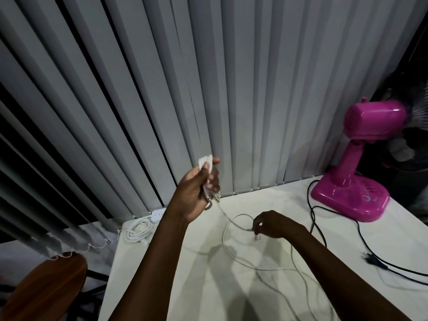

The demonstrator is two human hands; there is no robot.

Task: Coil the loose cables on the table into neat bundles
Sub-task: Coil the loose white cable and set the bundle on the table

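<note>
Coil (206,179) gripped in raised left hand (196,193); right hand (274,224) pinches the cable (234,252), seemingly near its plug, over the table (185,286).

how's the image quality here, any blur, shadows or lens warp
Head view: dim overall; wide-angle warp fans the grey vertical blinds outward; the spinning blades of the glossy pink desk fan are motion-blurred, and its base shows glare; the arms cast soft dark shadows across the white table; the folded white cable bundle in the left hand is slightly smeared.
</note>
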